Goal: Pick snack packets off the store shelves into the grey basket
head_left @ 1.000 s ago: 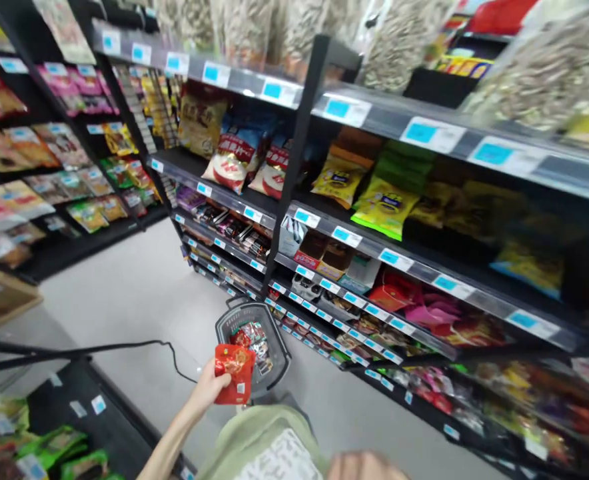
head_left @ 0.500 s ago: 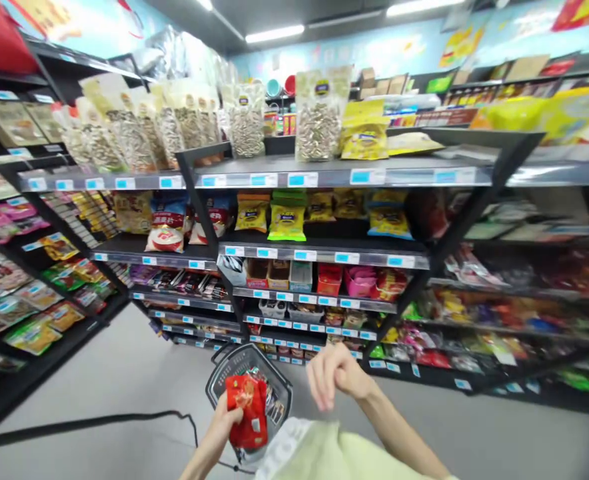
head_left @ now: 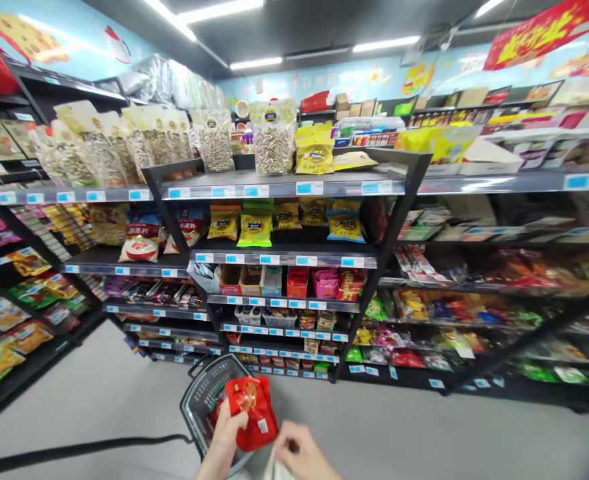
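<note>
My left hand (head_left: 228,433) grips a shiny red snack packet (head_left: 253,413), thumb on its front. The packet covers part of a dark grey plastic shopping basket (head_left: 193,395). Other packets lie inside the basket, mostly hidden behind the red one. To the right of the packet, close to its lower corner, my right hand (head_left: 300,452) is curled, thumb and fingers drawn together. A strip of pale cloth (head_left: 275,467) shows beside its fingers; whether they pinch it I cannot make out.
Ahead stands a black shelf unit (head_left: 284,257) with price tags. Its top holds large bags of sunflower seeds (head_left: 273,141) and yellow packets (head_left: 313,152). More shelves of snacks run along the left and right. A black bar (head_left: 84,448) crosses the lower left above the grey floor.
My right hand has come down and left, close to the red packet. My left hand still holds the packet over the basket. The view has shifted right and tilted up slightly.
</note>
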A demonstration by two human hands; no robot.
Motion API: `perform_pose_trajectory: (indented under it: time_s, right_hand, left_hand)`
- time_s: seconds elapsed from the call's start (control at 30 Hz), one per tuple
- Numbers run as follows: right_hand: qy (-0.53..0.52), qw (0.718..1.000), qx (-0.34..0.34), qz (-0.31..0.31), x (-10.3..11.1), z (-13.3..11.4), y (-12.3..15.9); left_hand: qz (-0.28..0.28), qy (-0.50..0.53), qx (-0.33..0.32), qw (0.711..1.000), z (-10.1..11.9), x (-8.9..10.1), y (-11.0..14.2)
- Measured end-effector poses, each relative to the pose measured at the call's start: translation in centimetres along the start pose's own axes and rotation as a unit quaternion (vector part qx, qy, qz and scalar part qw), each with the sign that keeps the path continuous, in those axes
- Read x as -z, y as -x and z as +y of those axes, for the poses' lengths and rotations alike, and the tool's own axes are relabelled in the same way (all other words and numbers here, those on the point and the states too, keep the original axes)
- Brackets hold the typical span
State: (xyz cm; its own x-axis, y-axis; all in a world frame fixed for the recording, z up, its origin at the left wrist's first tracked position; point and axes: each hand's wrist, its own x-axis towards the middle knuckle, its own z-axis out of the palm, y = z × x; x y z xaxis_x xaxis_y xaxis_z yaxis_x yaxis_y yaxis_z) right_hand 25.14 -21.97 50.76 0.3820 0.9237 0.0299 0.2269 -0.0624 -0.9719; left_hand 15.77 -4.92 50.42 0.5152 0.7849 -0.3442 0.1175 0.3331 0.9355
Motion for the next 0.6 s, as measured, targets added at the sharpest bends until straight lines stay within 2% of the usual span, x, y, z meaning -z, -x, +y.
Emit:
perform_pose_trajectory:
  time_s: [0.07, 0.1, 0.17, 0.2, 0.23, 0.27, 0.33, 0.43, 0.53, 0.6]
  right_hand:
    - [-0.025, 0.996, -0.021, 0.079, 0.7, 3.0, -1.0]
    - [-0.037, 0.997, -0.021, 0.072, 1.0, 4.0, -0.8]
    - [-0.047, 0.999, -0.012, -0.018, 1.5, 4.8, 0.8]
    - [-0.049, 0.997, -0.016, -0.049, 1.8, 4.5, 1.7]
    - [-0.058, 0.997, -0.024, -0.054, 2.1, 3.9, 2.6]
    - [-0.076, 0.996, -0.031, -0.032, 2.5, 3.0, 3.2]
    - [-0.133, 0.988, -0.038, 0.064, 3.4, 0.8, 3.5]
    - [-0.18, 0.958, -0.038, 0.221, 4.2, -2.1, 1.5]
    - [-0.114, 0.942, -0.03, 0.314, 3.6, -3.3, -1.4]
    - [-0.029, 0.931, -0.022, 0.363, 2.4, -3.3, -2.9]
  left_hand:
    - [-0.002, 0.014, -0.013, 1.0, 1.0, -1.7, 0.5]
    - [-0.011, 0.021, -0.02, 1.0, 1.7, -2.5, 0.6]
    - [-0.042, 0.031, -0.041, 0.998, 3.0, -3.8, 0.5]
    - [-0.062, 0.034, -0.051, 0.996, 3.7, -4.4, 0.3]
    - [-0.08, 0.033, -0.059, 0.995, 4.2, -4.9, 0.1]
    - [-0.097, 0.029, -0.061, 0.993, 4.6, -5.3, 0.0]
    - [-0.125, 0.022, -0.057, 0.99, 5.1, -6.1, -0.1]
    - [-0.164, 0.021, -0.043, 0.985, 5.0, -6.7, 0.2]
    - [-0.2, 0.009, -0.036, 0.979, 4.5, -6.4, 0.5]
    - [-0.218, -0.015, -0.063, 0.974, 4.2, -5.8, 0.6]
